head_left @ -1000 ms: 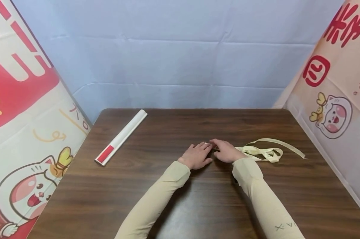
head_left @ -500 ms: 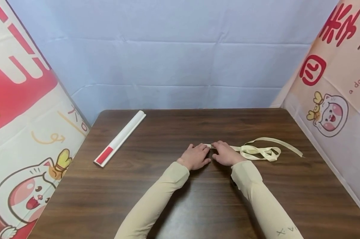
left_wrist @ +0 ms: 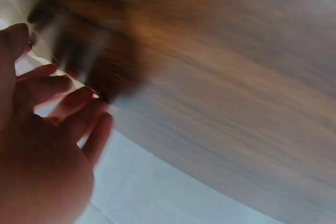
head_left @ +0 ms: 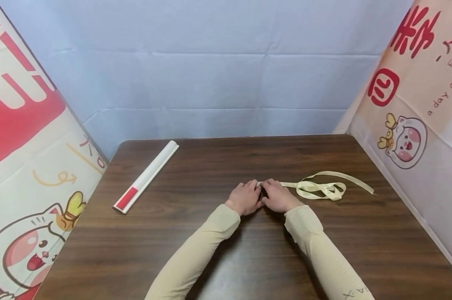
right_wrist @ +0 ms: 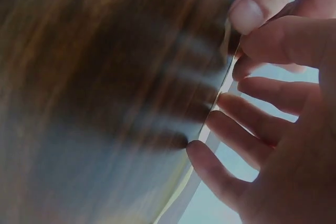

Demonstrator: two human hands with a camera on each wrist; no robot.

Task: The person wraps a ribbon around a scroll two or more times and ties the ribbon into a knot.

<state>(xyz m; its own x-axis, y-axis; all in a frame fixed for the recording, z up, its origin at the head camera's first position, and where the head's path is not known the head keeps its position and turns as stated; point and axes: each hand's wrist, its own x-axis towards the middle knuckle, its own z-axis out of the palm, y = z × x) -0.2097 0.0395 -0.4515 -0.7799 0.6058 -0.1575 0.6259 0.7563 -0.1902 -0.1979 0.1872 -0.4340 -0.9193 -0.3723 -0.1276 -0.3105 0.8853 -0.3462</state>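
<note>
A cream ribbon lies along the table, its left part running under both hands. My left hand rests its fingertips on the ribbon's left end, which peeks out just beyond them. Close against it on the right, my right hand has its fingertips down on the ribbon too. The right wrist view shows the right hand's loosely bent fingers spread along the pale strip, with the two thumbs close together. In the left wrist view, the left hand's fingertips meet the dark tabletop, and its thumb stands apart from them.
Loose loops and a free tail of the same ribbon spread to the right of the hands. A white roll with a red block at its near end lies slanted on the left. The brown wooden table is enclosed by hanging cloth backdrops.
My right hand has come back down along the ribbon and slid up against the left hand, so the thumbs now meet. The head view has shifted slightly; the roll stays put.
</note>
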